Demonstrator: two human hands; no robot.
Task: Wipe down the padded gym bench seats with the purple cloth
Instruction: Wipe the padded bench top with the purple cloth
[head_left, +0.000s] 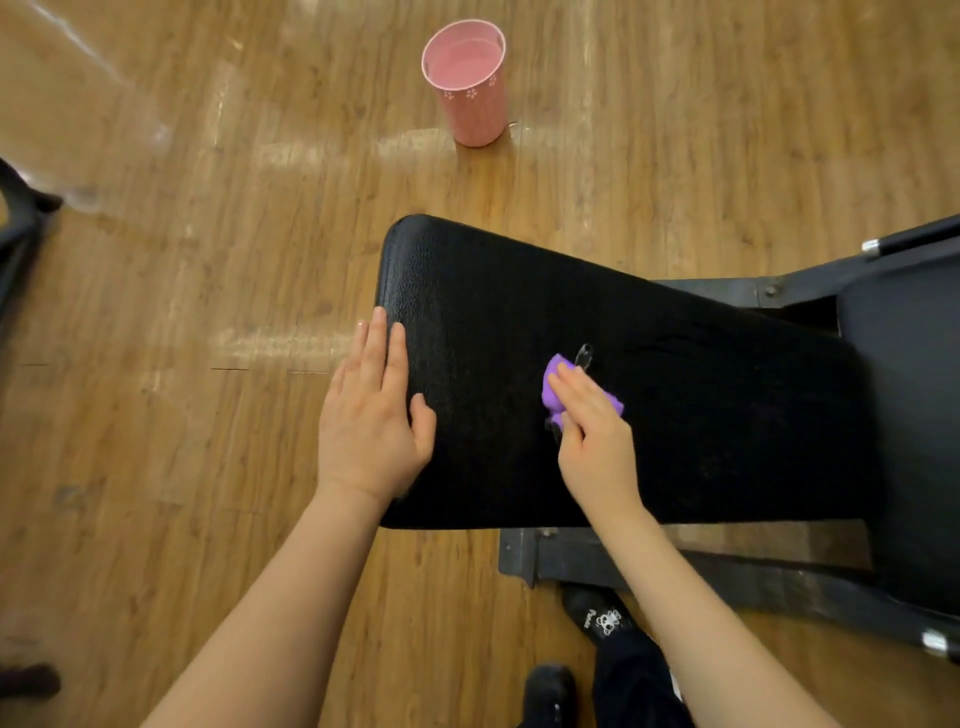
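Note:
A black padded bench seat (675, 415) fills the middle of the view, its narrow end pointing left. My right hand (597, 441) presses a bunched purple cloth (553, 389) onto the middle of the pad, fingers curled over it. Only parts of the cloth show around my fingers. My left hand (374, 415) rests flat on the pad's left end, fingers straight, some hanging over the edge. A second black pad (914, 415) adjoins the seat at the right.
A pink bucket (470, 83) stands on the wooden floor beyond the bench. The bench's dark metal frame (675, 566) runs under the pad toward the right. My feet in dark shoes (597, 618) are at the bottom. A black object (15, 228) sits at the left edge.

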